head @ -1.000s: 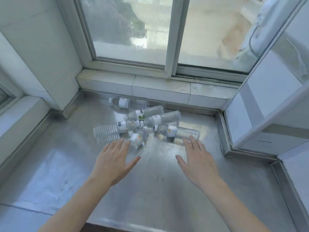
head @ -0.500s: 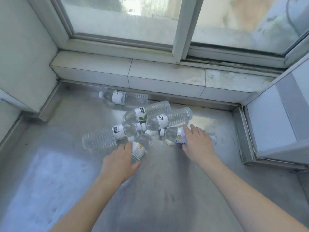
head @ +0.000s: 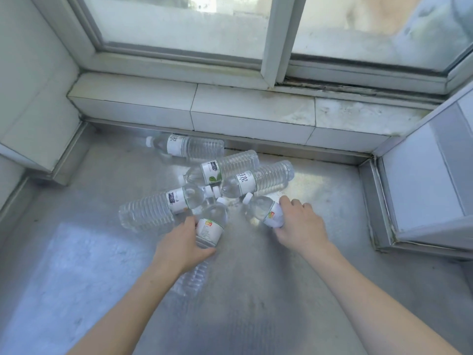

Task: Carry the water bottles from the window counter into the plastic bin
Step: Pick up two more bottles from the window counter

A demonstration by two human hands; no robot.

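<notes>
Several clear water bottles with white caps lie in a loose heap on the steel window counter [head: 320,278]. My left hand [head: 180,248] is wrapped around the body of the nearest bottle [head: 211,228], whose label shows a red and green mark. My right hand [head: 299,225] grips another bottle [head: 265,210] of the same kind, covering its lower half. Untouched behind them lie a bottle on the left [head: 156,207], two side by side in the middle [head: 225,167] [head: 258,179], and one against the tiled step [head: 186,146]. The plastic bin is out of view.
A white tiled step [head: 194,103] and the window frame [head: 273,47] close off the counter at the back. Tiled walls stand at the left [head: 33,85], and an open window sash [head: 432,175] juts in at the right.
Both hands came down from hovering over the heap and closed, the left on the nearest bottle and the right on the bottle beside it. The view has moved closer to the counter.
</notes>
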